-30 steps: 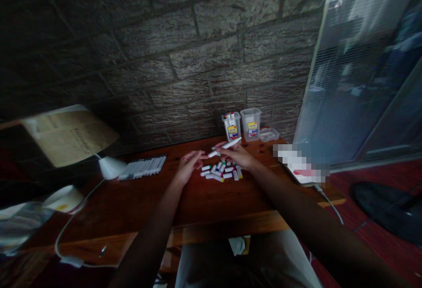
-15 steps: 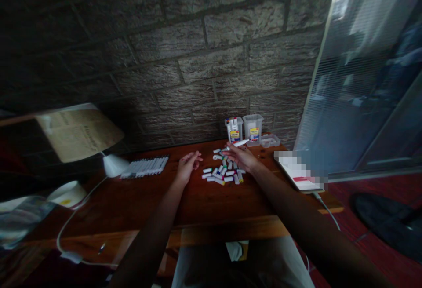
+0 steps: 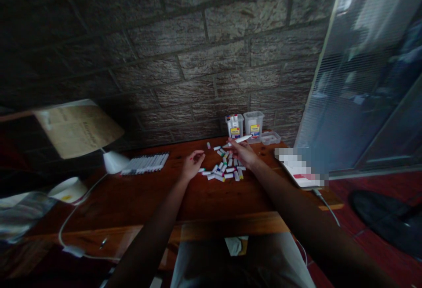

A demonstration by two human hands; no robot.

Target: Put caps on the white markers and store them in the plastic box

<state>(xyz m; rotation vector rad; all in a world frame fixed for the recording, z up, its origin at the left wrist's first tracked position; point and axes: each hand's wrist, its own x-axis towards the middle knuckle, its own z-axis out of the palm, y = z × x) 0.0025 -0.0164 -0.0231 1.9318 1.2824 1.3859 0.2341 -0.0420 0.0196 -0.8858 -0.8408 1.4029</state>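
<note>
My right hand pinches a white marker and holds it just above a scatter of several loose marker caps on the wooden desk. My left hand hovers left of the caps with its fingers curled; I cannot make out anything in them. Behind the caps stand two clear plastic tubs by the brick wall, the left one holding markers.
A row of several white markers lies at the desk's left middle. A white lamp, its cable and a tilted paper shade are at the left. A small clear lid, a blurred-out flat thing and glass panels are on the right.
My right hand has carried the white marker back toward the tubs. My left hand drew apart from it and curled over the desk. The view shifted slightly.
</note>
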